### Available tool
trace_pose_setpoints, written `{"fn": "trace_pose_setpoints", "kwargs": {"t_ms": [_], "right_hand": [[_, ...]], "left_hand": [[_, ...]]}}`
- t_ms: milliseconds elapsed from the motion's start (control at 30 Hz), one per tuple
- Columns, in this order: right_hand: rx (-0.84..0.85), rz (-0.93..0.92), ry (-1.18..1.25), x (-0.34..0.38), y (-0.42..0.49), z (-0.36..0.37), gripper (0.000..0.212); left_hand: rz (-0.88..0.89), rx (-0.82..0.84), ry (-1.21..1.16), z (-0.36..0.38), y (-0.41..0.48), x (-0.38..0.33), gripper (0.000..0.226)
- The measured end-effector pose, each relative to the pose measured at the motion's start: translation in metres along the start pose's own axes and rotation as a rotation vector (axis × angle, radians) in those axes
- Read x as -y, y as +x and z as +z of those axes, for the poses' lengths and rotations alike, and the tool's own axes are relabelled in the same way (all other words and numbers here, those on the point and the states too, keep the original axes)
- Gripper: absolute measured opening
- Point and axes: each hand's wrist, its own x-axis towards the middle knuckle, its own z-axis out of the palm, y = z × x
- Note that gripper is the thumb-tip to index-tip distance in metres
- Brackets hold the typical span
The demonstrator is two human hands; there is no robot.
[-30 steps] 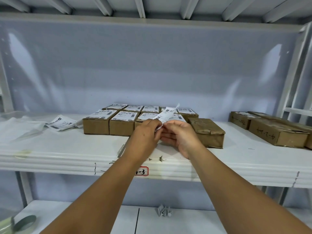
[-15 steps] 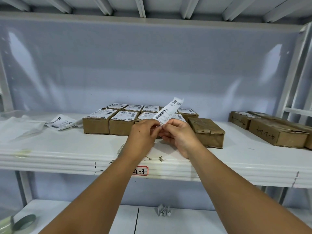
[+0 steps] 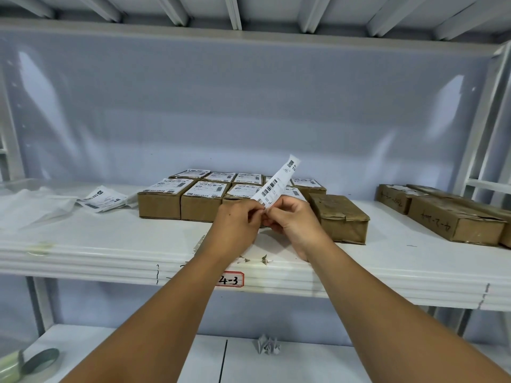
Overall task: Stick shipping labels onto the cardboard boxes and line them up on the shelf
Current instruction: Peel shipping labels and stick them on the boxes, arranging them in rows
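Hands: left hand (image 3: 237, 225) and right hand (image 3: 293, 222) meet fingertip to fingertip above the front of the shelf (image 3: 110, 252), both with fingers curled, each pinching the lower end of one label (image 3: 276, 183).
Label: a long narrow strip held in the air; its long axis rises from the fingers up and to the right, free end highest, barcode side towards the camera.
Front edge: a red-bordered tag (image 3: 229, 279) reading 4-3 sits on the shelf lip just below the left wrist; small paper scraps (image 3: 264, 259) lie on the edge below the hands.
Open room: bare white shelf runs left of the arms along the front, and between the bare box (image 3: 341, 217) and the right boxes (image 3: 453, 219).
Labelled boxes (image 3: 160, 203): two rows set side by side, touching, labels on top, just behind the hands.
Bare box: unlabelled, just beside the block's right end, angled slightly.
Right boxes: handwritten marks on their sides, well apart from the block.
Left side: loose labels (image 3: 102, 199) near the block, on a thin white sheet (image 3: 27, 205).
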Motion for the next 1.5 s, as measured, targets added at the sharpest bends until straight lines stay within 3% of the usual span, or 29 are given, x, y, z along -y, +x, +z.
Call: {"fn": "trace_pose_setpoints", "kwargs": {"t_ms": [200, 467, 733, 1167, 1500], "right_hand": [[0.008, -0.036, -0.061, 0.0024, -0.0033, 0.0015, 0.023], [-0.005, -0.024, -0.111, 0.0033, -0.0032, 0.0027, 0.023], [0.067, -0.023, -0.142, 0.0005, -0.0016, 0.0012, 0.020], [0.079, -0.034, -0.193, -0.0014, -0.0023, 0.0029, 0.028], [0.057, -0.003, -0.176, 0.0015, -0.0033, 0.0042, 0.023]], "left_hand": [[-0.043, 0.033, -0.016, -0.0029, 0.0017, 0.0011, 0.017], [0.050, 0.034, 0.060, 0.0032, 0.0030, 0.0057, 0.015], [0.120, -0.088, 0.050, 0.0025, -0.0001, 0.0009, 0.007], [-0.118, -0.015, -0.078, -0.0021, 0.0011, -0.0004, 0.011], [-0.138, -0.016, -0.038, -0.0017, 0.0023, -0.0003, 0.008]]}}
